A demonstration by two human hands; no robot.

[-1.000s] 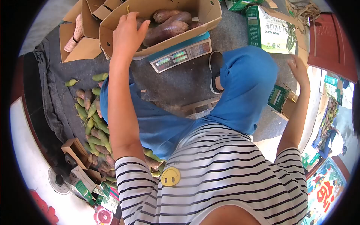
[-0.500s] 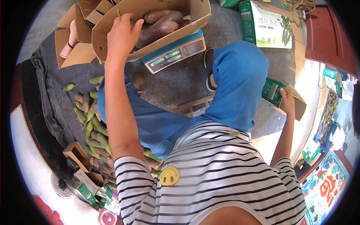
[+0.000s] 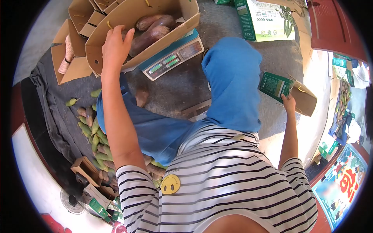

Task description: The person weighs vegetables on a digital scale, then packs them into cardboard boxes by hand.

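My left hand [image 3: 116,46] rests at the long box [image 3: 175,10], thumb spread from fingers — dark roots [image 3: 150,35] just right of them; a light touch suits it. My right hand [image 3: 288,104] pinches the green carton's [image 3: 273,84] edge — best firm, uncreased.

The white-and-green carton [image 3: 268,25] reads "GREEN RADISH" above larger Chinese characters, "潍县青".

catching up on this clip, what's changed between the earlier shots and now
The right hand, empty at first, came back toward the body and took hold of the small green-and-brown cardboard carton. The left hand stayed at the open brown cardboard box of dark purple roots.
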